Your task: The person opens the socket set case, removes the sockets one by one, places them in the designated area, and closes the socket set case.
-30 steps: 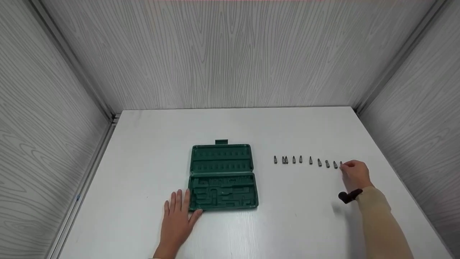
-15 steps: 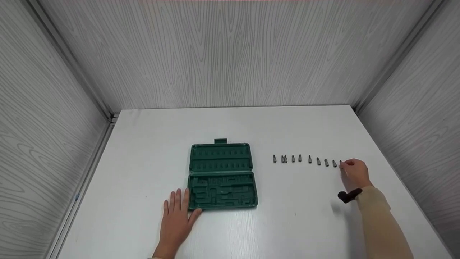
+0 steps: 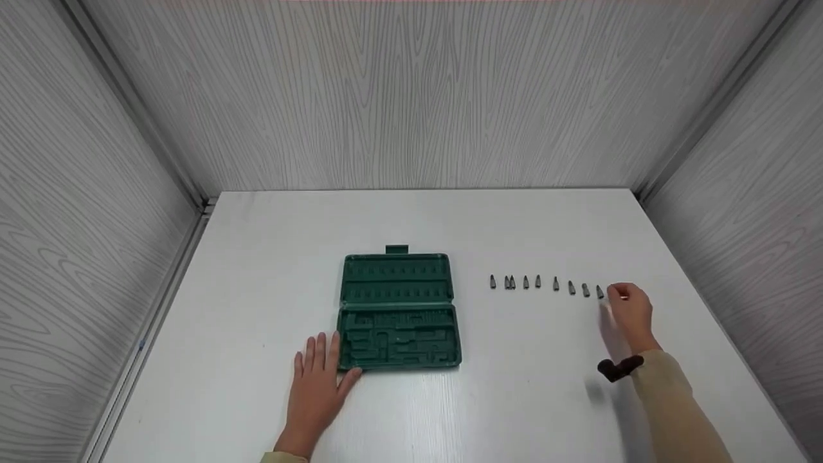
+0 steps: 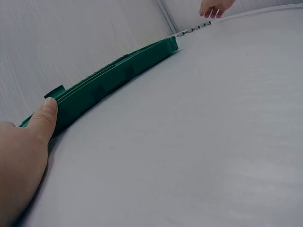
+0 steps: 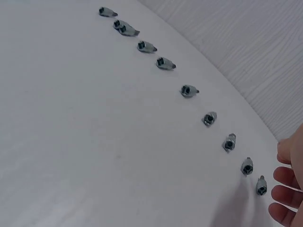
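A row of several small metal bit sockets point(image 5: 188, 91) lies on the table, their square holes showing in the right wrist view. My right hand point(image 3: 632, 315) hovers at the row's right end, fingers loosely bent and holding nothing. Beside its fingertips in the right wrist view is the last bit socket point(image 5: 262, 186), hidden behind the hand in the head view. A green plastic tool case point(image 3: 398, 305) lies open with its moulded recesses bare. My left hand point(image 3: 314, 392) lies flat at its front left corner, the thumb point(image 4: 46, 116) against the front wall.
White table point(image 3: 514, 399) enclosed by grey wood-grain panels point(image 3: 418, 96) at the back and both sides. The case's latch flap point(image 3: 397, 249) sticks out at the back. A dark strap-like device point(image 3: 620, 368) sits on the right wrist.
My right hand has let go of the last bit socket in the row and lifted slightly off it. The left hand and the case stay in place.
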Tool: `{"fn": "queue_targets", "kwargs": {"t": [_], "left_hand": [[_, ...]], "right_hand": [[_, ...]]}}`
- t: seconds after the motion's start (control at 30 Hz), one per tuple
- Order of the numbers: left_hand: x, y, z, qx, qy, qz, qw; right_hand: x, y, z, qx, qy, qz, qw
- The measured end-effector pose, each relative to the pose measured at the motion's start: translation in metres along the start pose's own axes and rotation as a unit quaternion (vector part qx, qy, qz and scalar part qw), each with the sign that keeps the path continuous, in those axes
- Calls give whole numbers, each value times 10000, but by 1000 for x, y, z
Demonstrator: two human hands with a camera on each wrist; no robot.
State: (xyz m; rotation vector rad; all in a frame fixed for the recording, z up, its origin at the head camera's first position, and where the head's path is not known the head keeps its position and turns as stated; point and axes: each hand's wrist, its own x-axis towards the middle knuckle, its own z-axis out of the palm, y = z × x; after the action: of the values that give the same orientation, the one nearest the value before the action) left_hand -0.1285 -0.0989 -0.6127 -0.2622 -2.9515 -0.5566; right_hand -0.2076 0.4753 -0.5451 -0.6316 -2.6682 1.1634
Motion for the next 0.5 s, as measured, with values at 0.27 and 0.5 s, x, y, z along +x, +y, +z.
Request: {"fn": "queue_targets", "kwargs": {"t": [0.27, 0.5], "left_hand": [[1, -1, 0, -74, -181, -96, 9998], [2, -1, -2, -53, -180, -64, 9998]], "right_hand": [[-14, -25, 28, 403, -169, -80, 9990], [-27, -50, 46, 907, -253, -567, 9939]]}}
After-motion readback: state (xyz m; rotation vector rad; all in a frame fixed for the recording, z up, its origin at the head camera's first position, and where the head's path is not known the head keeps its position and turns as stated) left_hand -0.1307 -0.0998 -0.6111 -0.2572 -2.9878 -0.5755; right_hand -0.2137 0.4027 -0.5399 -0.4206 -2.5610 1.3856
